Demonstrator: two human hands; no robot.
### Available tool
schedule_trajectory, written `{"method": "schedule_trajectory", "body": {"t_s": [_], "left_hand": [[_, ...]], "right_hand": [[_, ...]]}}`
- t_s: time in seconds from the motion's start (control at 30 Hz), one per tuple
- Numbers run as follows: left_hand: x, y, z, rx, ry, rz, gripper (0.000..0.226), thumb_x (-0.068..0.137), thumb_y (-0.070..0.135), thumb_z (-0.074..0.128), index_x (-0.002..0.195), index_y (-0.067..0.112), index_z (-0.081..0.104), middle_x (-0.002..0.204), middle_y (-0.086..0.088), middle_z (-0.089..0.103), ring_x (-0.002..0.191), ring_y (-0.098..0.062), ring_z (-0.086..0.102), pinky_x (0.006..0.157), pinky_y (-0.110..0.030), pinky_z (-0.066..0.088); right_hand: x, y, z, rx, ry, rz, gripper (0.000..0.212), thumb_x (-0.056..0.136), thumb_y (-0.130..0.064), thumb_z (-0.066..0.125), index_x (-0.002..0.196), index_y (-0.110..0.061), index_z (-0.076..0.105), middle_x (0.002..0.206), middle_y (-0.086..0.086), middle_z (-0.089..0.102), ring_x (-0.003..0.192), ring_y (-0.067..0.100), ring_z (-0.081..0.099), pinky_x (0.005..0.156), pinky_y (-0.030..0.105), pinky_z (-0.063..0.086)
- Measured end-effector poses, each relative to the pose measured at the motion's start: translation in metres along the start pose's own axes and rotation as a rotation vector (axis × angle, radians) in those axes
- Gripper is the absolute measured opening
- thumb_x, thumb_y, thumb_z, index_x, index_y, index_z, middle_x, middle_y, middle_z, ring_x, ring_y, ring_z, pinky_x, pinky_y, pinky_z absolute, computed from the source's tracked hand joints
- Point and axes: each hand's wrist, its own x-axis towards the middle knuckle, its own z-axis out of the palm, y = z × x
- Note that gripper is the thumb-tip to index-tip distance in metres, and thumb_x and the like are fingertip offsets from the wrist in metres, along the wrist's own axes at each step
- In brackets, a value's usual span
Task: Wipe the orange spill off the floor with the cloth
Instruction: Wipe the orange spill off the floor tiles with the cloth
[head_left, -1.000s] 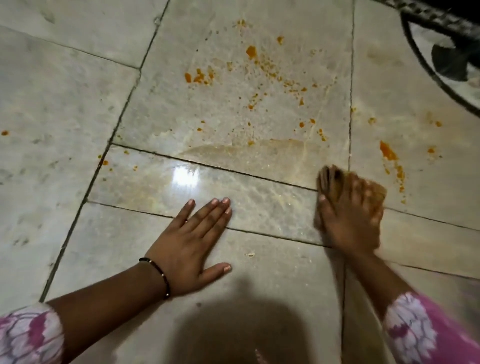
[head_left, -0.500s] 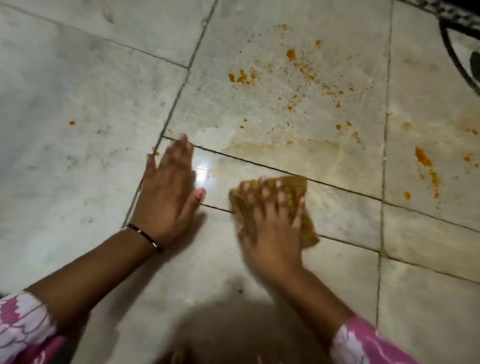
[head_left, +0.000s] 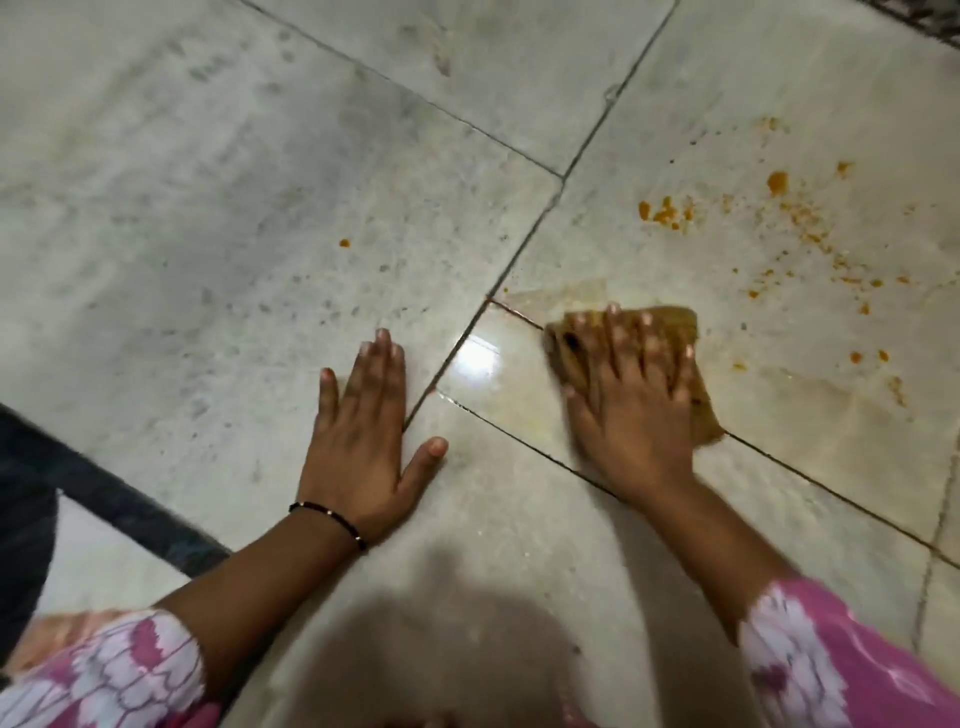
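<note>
A stained yellow-brown cloth (head_left: 675, 322) lies flat on the pale marble floor (head_left: 208, 208). My right hand (head_left: 628, 410) presses on it with fingers spread and straight, covering most of it. Orange spill (head_left: 789, 218) is scattered as blobs and specks to the upper right of the cloth, with one lone drop (head_left: 344, 242) on the left tile. A wet smeared streak (head_left: 810, 395) runs to the right of the cloth. My left hand (head_left: 363, 431) rests flat on the floor to the cloth's left, fingers straight, a black bracelet on the wrist.
A dark strip (head_left: 119, 499), perhaps a mat edge or furniture base, crosses the lower left. Pink-and-white sleeves frame the bottom corners. A dark patterned edge (head_left: 930, 21) shows at the top right. Dark grout lines cross the tiles.
My right hand has swept the cloth from the right side leftward across the tile joint, then slightly up. My left hand shifted left and stays flat. The view has panned left.
</note>
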Motion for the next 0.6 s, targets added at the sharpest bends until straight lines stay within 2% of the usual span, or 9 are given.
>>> {"method": "schedule_trajectory", "body": {"t_s": [0.07, 0.13, 0.23, 0.3, 0.37, 0.47, 0.53, 0.6], "left_hand": [[0.000, 0.000, 0.001, 0.017, -0.015, -0.008, 0.084, 0.091, 0.064, 0.008, 0.150, 0.005, 0.000, 0.159, -0.011, -0.008, 0.146, -0.018, -0.011, 0.116, -0.045, -0.006], [0.000, 0.000, 0.002, 0.024, -0.016, -0.015, 0.083, 0.091, 0.063, 0.008, 0.150, 0.005, 0.001, 0.159, -0.011, -0.007, 0.146, -0.019, -0.010, 0.116, -0.046, -0.003], [0.001, -0.002, 0.003, 0.002, -0.004, -0.019, 0.081, 0.093, 0.062, 0.008, 0.150, 0.004, 0.003, 0.159, -0.012, -0.004, 0.147, -0.020, -0.006, 0.117, -0.045, -0.003], [-0.001, -0.001, 0.003, -0.044, 0.016, -0.010, 0.080, 0.093, 0.061, 0.006, 0.150, 0.005, 0.002, 0.159, -0.011, -0.005, 0.147, -0.021, -0.006, 0.117, -0.042, -0.005], [-0.004, -0.001, 0.000, -0.105, 0.036, -0.015, 0.080, 0.093, 0.062, 0.006, 0.150, 0.006, 0.001, 0.159, -0.009, -0.008, 0.147, -0.021, -0.007, 0.117, -0.042, -0.008], [0.002, -0.015, -0.012, -0.013, 0.081, -0.117, 0.084, 0.090, 0.065, 0.007, 0.150, 0.007, -0.002, 0.159, -0.008, -0.011, 0.146, -0.020, -0.010, 0.116, -0.043, -0.014], [0.013, -0.028, -0.016, 0.065, 0.089, -0.191, 0.088, 0.087, 0.069, 0.006, 0.150, 0.008, -0.005, 0.158, -0.008, -0.013, 0.146, -0.019, -0.014, 0.115, -0.045, -0.015], [0.022, -0.036, -0.015, 0.095, 0.077, -0.240, 0.090, 0.086, 0.070, 0.006, 0.150, 0.008, -0.007, 0.158, -0.009, -0.015, 0.145, -0.018, -0.016, 0.115, -0.046, -0.014]], "right_hand": [[-0.025, -0.026, 0.006, -0.008, 0.000, -0.073, 0.065, 0.087, -0.049, 0.032, 0.148, -0.034, 0.016, 0.157, 0.005, 0.022, 0.143, 0.031, 0.015, 0.111, 0.060, 0.004], [-0.021, -0.061, 0.008, 0.013, -0.022, -0.232, 0.062, 0.087, -0.048, 0.036, 0.147, -0.034, 0.025, 0.156, 0.003, 0.026, 0.143, 0.031, 0.018, 0.110, 0.061, 0.005], [0.042, -0.090, 0.003, 0.025, -0.054, -0.430, 0.058, 0.094, -0.048, 0.032, 0.148, -0.039, 0.013, 0.159, -0.005, 0.011, 0.146, 0.024, 0.006, 0.112, 0.058, -0.004], [0.089, -0.077, -0.002, 0.005, -0.093, -0.394, 0.057, 0.096, -0.047, 0.028, 0.148, -0.041, 0.006, 0.160, -0.007, 0.003, 0.146, 0.023, -0.001, 0.113, 0.055, -0.008], [0.109, -0.040, -0.011, 0.038, -0.114, -0.213, 0.056, 0.097, -0.048, 0.025, 0.149, -0.039, 0.006, 0.160, -0.004, 0.002, 0.146, 0.025, -0.002, 0.113, 0.053, -0.008], [0.077, 0.010, -0.018, 0.017, -0.121, -0.022, 0.062, 0.093, -0.054, 0.018, 0.149, -0.035, -0.002, 0.160, -0.002, -0.002, 0.146, 0.025, -0.006, 0.114, 0.055, -0.006], [0.038, 0.005, -0.012, -0.027, -0.104, -0.060, 0.066, 0.089, -0.054, 0.017, 0.150, -0.034, -0.001, 0.160, 0.000, 0.001, 0.146, 0.027, -0.004, 0.113, 0.057, -0.006], [0.019, -0.027, -0.003, -0.009, -0.095, -0.161, 0.068, 0.086, -0.050, 0.026, 0.150, -0.033, 0.009, 0.159, 0.003, 0.009, 0.145, 0.031, 0.004, 0.111, 0.060, -0.004]]}}
